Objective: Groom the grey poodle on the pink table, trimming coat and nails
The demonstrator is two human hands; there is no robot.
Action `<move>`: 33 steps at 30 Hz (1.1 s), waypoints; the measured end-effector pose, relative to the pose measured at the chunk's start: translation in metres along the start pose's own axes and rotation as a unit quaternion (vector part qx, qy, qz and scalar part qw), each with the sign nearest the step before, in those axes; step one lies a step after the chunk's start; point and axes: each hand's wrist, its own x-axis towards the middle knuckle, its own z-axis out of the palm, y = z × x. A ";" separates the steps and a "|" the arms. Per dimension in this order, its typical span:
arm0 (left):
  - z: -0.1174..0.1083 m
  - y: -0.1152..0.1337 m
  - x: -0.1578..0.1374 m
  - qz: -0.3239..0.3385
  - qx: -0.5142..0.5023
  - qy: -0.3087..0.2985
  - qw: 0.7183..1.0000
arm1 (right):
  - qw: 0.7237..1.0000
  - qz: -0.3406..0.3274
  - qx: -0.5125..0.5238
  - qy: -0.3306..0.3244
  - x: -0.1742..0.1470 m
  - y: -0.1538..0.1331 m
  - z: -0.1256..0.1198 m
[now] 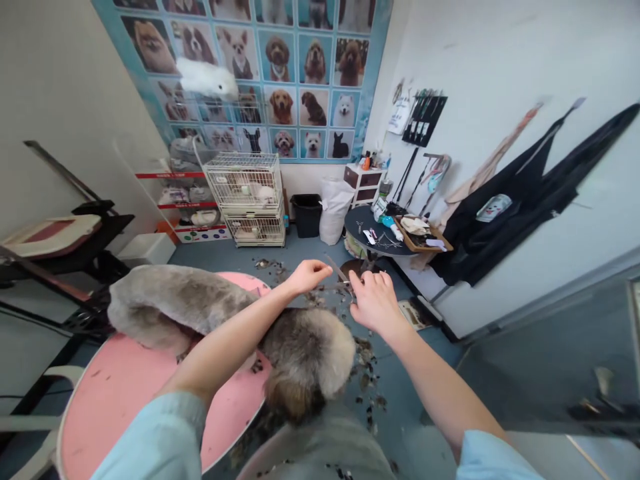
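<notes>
A grey dog (185, 297) stands on a round pink table (115, 407). Its fluffy head (313, 347) leans out over the table's right edge, below my wrists. My right hand (373, 293) has its fingers in the handles of a pair of scissors (338, 269), whose blades are spread and point left, above the dog's head. Close to the blade tips is my left hand (309, 275), its thumb and fingers pinched together. Whatever may be between those fingers is too small to make out. My left forearm crosses over the dog's neck.
Cut hair (367, 373) lies scattered on the floor. Ahead right, a dark round table (357, 217) bears several tools and a box (433, 245). Wire cages (245, 177), a black bin (306, 217) and a white sack (333, 213) stand by the back wall.
</notes>
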 end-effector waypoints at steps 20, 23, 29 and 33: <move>-0.089 -0.050 0.038 -0.148 0.107 0.042 0.982 | 0.985 -0.157 0.074 -0.018 0.144 0.001 0.073; -0.097 -0.055 0.040 -0.180 0.120 0.095 0.972 | 0.981 -0.170 0.087 -0.022 0.160 0.000 0.084; -0.108 -0.066 0.042 -0.184 0.117 0.088 0.972 | 0.975 -0.193 0.107 -0.027 0.185 -0.003 0.096; -0.111 -0.075 0.041 -0.191 0.098 0.178 0.960 | 0.969 -0.215 0.116 -0.036 0.195 -0.009 0.097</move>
